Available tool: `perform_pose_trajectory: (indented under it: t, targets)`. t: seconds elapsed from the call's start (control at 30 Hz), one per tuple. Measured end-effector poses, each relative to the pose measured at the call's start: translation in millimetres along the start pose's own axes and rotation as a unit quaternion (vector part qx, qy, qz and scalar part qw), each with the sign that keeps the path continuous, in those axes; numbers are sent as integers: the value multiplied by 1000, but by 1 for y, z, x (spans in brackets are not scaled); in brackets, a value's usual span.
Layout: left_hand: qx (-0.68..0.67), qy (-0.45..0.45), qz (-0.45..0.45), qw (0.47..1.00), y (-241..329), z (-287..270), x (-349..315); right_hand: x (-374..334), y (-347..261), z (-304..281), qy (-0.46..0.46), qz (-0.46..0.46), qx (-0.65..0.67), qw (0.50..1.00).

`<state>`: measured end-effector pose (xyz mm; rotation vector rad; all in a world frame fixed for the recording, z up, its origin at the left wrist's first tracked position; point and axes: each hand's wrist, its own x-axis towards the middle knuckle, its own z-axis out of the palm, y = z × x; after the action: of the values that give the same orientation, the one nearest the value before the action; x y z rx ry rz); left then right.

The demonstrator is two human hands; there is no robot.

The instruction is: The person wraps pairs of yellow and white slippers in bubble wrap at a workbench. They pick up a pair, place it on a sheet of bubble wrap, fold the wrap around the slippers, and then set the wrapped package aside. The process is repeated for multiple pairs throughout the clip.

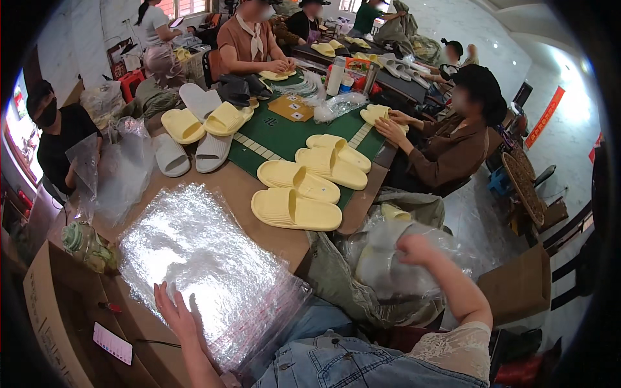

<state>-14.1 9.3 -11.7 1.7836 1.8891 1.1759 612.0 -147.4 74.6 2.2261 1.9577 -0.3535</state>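
Observation:
My left hand (pixel 174 312) lies with fingers apart on the left edge of a stack of shiny clear plastic bags (pixel 200 252). To the right, my right hand (pixel 416 249) is closed on a clear plastic bag (pixel 394 258), smeared by motion, with a pale shape inside that I cannot make out. Below it gapes a grey-green sack (pixel 339 275), a yellow slipper (pixel 396 212) showing at its far side. Beyond the stack, several pale yellow slippers (pixel 296 210) rest on the table's near edge and green top.
White slippers (pixel 171 155) and yellow ones sit at the table's left. A cardboard box (pixel 48 323) with a phone (pixel 113 343) stands near left, beside a glass jar (pixel 81 239). Co-workers surround the table; one person's hands (pixel 391 126) touch a yellow slipper. Another cardboard box (pixel 516 284) stands right.

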Motion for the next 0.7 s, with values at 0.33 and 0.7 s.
perform_pose_trajectory:
  t: [0.33,0.7]
  targets:
    - [0,-9,-2,1000,-6,-2,3,92,-92,156,15,-85,123,989]
    - [9,-2,12,1000,-7,-1,-3,85,-94,19,-230,-52,116,965]
